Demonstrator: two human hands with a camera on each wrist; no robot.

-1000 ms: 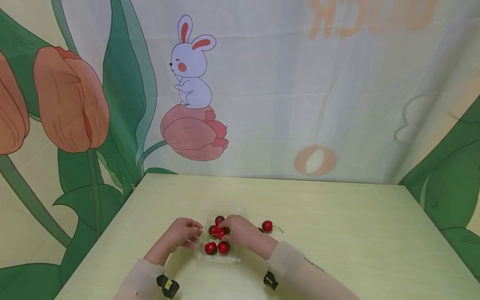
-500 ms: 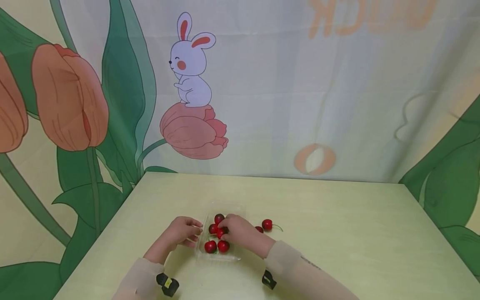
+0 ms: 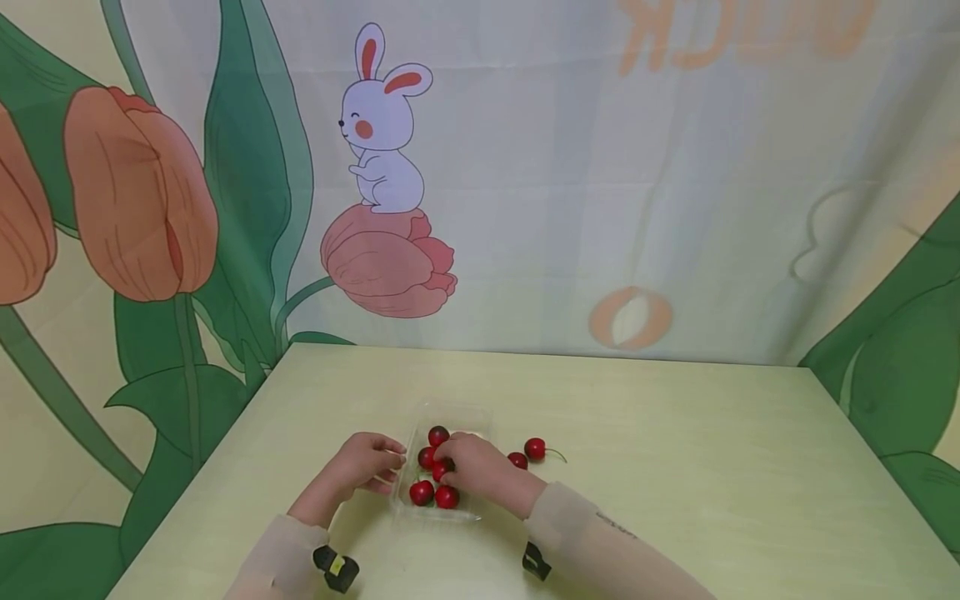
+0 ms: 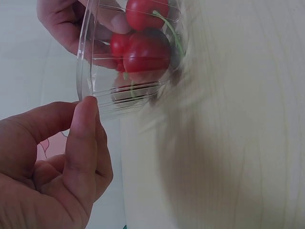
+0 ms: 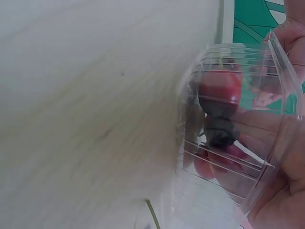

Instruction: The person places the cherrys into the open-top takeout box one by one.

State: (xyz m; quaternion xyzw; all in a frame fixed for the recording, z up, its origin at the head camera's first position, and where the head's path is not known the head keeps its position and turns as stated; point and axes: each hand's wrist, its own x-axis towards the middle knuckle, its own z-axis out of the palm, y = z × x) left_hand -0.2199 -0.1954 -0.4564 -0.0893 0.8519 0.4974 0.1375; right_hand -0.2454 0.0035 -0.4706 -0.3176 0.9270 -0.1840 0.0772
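Observation:
A clear plastic box (image 3: 435, 517) stands on the table with several red cherries (image 3: 422, 493) inside. At its left side my left hand (image 3: 369, 461) pinches the rim between thumb and finger, as the left wrist view shows. My right hand (image 3: 480, 468) reaches over the right side into the box. Its fingertips hold a dark red cherry (image 3: 442, 471) low among the others. Through the clear wall in the right wrist view, cherries (image 5: 220, 90) and the right hand's fingers show. The palm side of the right hand is hidden in the head view.
Two cherries lie on the table (image 3: 675, 467) right of the box: one with a green stem (image 3: 535, 450), the other (image 3: 517, 460) close by the right wrist. A printed curtain (image 3: 525, 208) with a rabbit and tulips hangs behind the table.
The cherry in my right fingers has turned slightly and sits a bit lower. My right wrist has shifted a little left, uncovering more of the loose cherry. The left hand stays at the rim.

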